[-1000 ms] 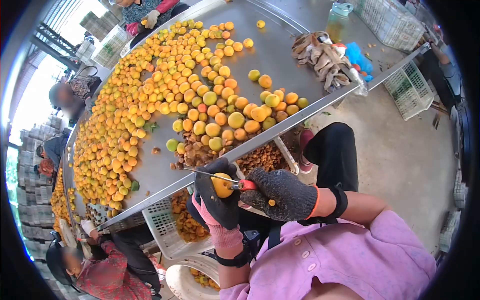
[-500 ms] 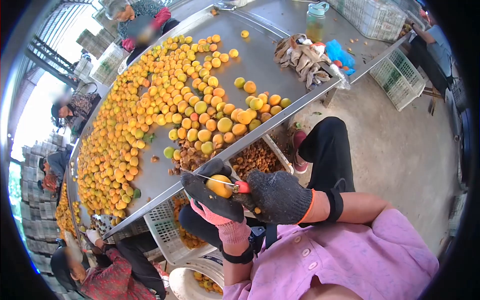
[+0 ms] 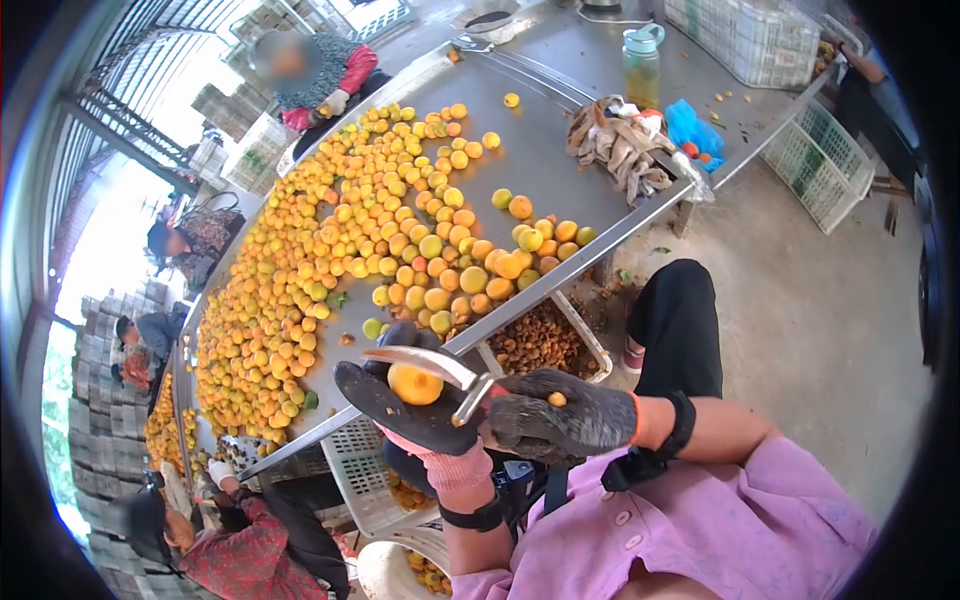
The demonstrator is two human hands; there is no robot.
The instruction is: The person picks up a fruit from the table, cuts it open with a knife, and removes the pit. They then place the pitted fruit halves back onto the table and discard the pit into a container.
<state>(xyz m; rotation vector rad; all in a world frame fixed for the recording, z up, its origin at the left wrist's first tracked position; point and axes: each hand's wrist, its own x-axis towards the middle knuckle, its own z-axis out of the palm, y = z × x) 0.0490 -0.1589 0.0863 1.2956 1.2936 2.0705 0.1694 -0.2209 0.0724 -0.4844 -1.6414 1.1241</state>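
Observation:
My left hand, in a dark-coated glove with a pink cuff, cradles a yellow-orange apricot in its palm and fingers. My right hand, in a dark knit glove with an orange hem, is closed round the red handle of a knife. Its curved blade passes over the top of the apricot, its broad side showing, and a metal part angles down beside the fruit. A small brownish-orange lump rests on the back of the right glove. Both hands are just below the table's near edge.
A metal table bears a large heap of apricots. A crate of brown pits, a white crate and a white bucket sit below its edge. A bottle and cloths lie farther off. Several people sit around.
The knife has turned, so the blade shows its broad side rather than its thin edge across the apricot. The small lump now shows on top of the right glove. The whole view has shifted.

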